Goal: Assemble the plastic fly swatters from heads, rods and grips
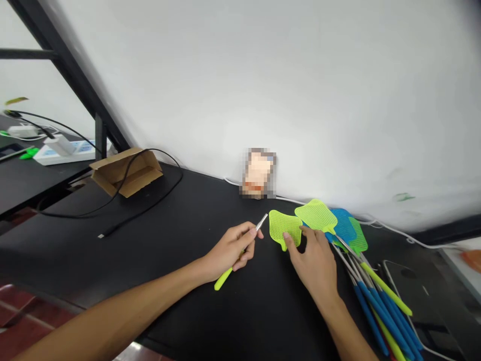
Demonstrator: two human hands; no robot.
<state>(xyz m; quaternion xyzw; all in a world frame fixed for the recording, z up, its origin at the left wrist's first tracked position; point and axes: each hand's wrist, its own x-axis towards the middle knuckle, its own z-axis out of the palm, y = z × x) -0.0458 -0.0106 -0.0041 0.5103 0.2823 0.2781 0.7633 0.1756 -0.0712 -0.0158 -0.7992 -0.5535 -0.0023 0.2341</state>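
My left hand (235, 248) is closed around a fly swatter handle (224, 279) with a yellow-green grip; its silver metal rod points up and to the right. Just right of the rod's tip, and apart from it, is a loose yellow-green fly swatter head (281, 225), perforated, with a short stub at its bottom. My right hand (315, 260) pinches this head by its right side, thumb over its face. Beyond my right fingers lies another yellow-green fly swatter (317, 215) on a pile of blue and green fly swatters (383, 306).
An open cardboard box (143, 183) stands at the left with a black cable (146, 208) by it. A white power strip (73, 150) is farther left. A blurred-out upright object (258, 173) leans on the wall. A dark glossy panel (417, 291) lies beside the pile.
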